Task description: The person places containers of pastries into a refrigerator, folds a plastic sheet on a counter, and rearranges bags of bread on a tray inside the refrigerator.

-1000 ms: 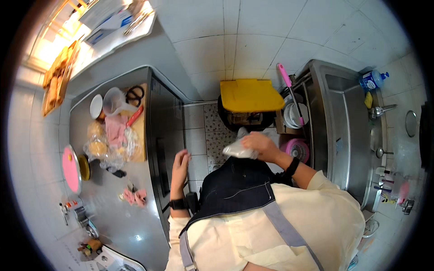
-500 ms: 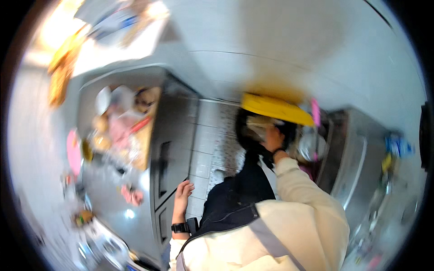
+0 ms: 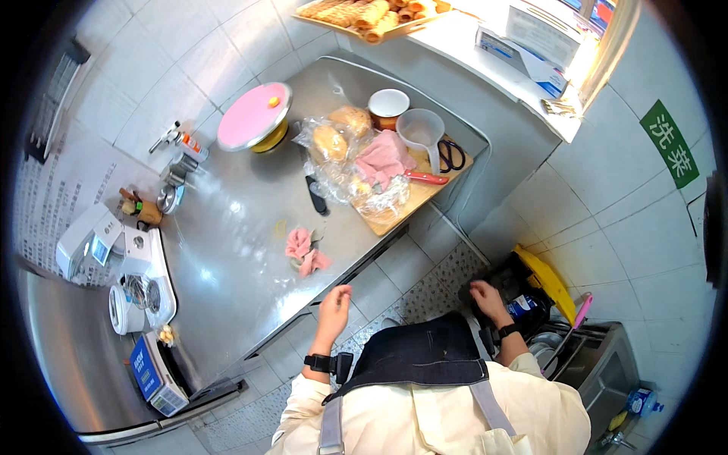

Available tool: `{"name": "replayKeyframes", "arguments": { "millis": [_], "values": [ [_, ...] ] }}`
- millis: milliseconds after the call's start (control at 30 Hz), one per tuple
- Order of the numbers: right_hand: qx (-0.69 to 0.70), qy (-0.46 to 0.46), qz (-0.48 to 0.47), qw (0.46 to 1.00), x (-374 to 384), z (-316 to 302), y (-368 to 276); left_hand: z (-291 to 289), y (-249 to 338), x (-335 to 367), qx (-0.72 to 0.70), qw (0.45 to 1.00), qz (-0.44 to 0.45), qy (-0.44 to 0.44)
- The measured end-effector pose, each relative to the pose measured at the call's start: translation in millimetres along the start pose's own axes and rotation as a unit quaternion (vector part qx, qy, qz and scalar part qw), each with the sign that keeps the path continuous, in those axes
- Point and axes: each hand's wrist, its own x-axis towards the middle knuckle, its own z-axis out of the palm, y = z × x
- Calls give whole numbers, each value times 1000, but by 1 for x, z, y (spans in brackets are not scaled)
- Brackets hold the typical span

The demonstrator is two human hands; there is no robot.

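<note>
My left hand point(image 3: 334, 311) is at the front edge of the metal worktable point(image 3: 227, 250), fingers curled, with nothing showing in them. My right hand point(image 3: 491, 299) hangs at the near side of a black bin point(image 3: 522, 305) with a raised yellow lid point(image 3: 547, 280). Its fingers are bent in beside a dark patch, and whatever they hold, if anything, is hidden. Closest to my left hand on the table lies a crumpled pink cloth point(image 3: 305, 252). Farther back, a wooden board point(image 3: 413, 206) carries a red-handled knife point(image 3: 427, 177), another pink cloth point(image 3: 385, 158) and a clear measuring jug point(image 3: 420, 130).
Bagged bread point(image 3: 331, 142), a black-handled tool point(image 3: 316, 196) and a pink turntable point(image 3: 256, 115) occupy the table. Left of them stands a white appliance point(image 3: 144, 262). A metal sink point(image 3: 599, 371) with pans sits right of the bin. A tray of rolled pastries point(image 3: 371, 17) rests high up.
My view has swung left, toward the worktable. My right hand was reaching into the bin and has drawn back beside it. My left hand's fingers were stretched out and are curled now.
</note>
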Motion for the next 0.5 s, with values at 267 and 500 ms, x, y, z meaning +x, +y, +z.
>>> {"name": "replayKeyframes", "arguments": {
  "millis": [267,500],
  "values": [
    [68,122,-253,957,96,-35,-241,-50,-11,12,-168,977,-44,126],
    [35,59,-360,930,237,31,-381,-57,-7,31,-231,951,-88,185]
  ]
}}
